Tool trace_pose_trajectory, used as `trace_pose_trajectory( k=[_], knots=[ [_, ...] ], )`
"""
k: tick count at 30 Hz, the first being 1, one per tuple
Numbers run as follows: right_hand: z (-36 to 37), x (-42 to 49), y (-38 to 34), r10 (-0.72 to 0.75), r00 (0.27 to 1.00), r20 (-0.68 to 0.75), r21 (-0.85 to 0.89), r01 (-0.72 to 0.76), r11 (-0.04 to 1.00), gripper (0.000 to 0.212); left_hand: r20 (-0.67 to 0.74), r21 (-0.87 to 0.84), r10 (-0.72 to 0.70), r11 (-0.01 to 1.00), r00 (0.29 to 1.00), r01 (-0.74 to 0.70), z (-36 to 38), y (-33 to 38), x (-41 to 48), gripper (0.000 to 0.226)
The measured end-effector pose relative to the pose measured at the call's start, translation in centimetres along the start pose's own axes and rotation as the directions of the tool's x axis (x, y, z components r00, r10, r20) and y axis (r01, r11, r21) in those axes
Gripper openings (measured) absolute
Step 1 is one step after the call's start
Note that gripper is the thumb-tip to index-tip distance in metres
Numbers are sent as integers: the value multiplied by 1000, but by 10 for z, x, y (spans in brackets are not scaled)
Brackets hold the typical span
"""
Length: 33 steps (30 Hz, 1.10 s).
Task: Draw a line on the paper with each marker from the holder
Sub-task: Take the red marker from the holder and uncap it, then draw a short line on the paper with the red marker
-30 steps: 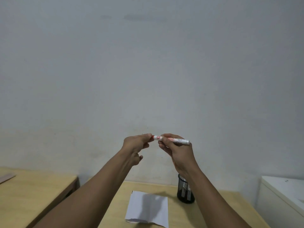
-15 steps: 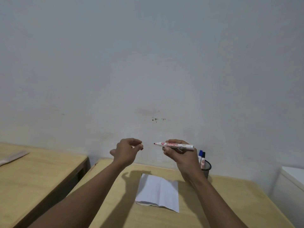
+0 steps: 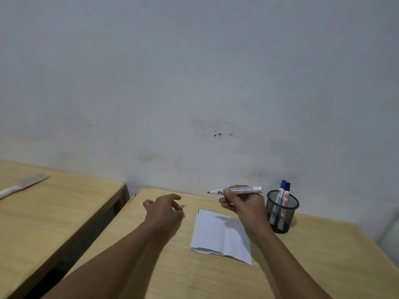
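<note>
Red marker was uncapped and pinched level in my right hand above the paper, holder at 3 o'clock, left hand curled around what looked like the cap, so tipping the nib down gently seemed smart.

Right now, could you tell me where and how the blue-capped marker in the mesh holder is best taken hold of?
Pinch the blue-capped marker by its capped top, coming straight down from above. It stands nearly upright in the mesh holder, and only the upper part clears the rim. A dark-capped marker stands close on its right, so approach from the left side.
</note>
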State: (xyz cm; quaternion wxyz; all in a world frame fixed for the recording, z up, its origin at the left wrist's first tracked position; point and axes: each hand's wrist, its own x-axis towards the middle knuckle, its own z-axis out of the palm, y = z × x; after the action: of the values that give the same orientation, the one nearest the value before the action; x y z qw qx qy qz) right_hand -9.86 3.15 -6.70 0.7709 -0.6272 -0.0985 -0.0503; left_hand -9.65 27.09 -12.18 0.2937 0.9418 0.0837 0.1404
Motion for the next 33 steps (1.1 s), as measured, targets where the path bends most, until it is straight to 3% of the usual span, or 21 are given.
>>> trace_pose_trajectory(
  k=[5,9,11,13,16,20,29,33],
  knots=[
    [3,7,10,11,1000,14,-39,-11,999,17,30,74,38,996,999,-40,2,-2,-7,55],
    [5,13,19,60,998,-19,-46,-60,997,15,-177,175,285,951,942,-255,1,4,-28,49],
    [9,18,28,86,996,-18,-79,-87,993,11,-118,170,408,906,905,-387,-2,16,-41,38],
    [14,24,36,112,994,17,-149,-109,983,10,39,206,475,857,879,-472,-2,24,-51,41],
    [23,35,46,153,983,104,-239,-125,963,11,216,273,472,811,855,-517,3,23,-51,51],
    [26,48,70,220,962,160,-331,-157,931,11,341,308,421,795,840,-523,7,13,-45,52],
    [20,52,106,95,992,84,-451,-47,891,16,409,313,404,780,818,-542,16,-3,-50,60],
    [17,53,107,62,991,121,-524,11,852,15,472,305,360,790,805,-532,19,-10,-51,65]
  ],
)
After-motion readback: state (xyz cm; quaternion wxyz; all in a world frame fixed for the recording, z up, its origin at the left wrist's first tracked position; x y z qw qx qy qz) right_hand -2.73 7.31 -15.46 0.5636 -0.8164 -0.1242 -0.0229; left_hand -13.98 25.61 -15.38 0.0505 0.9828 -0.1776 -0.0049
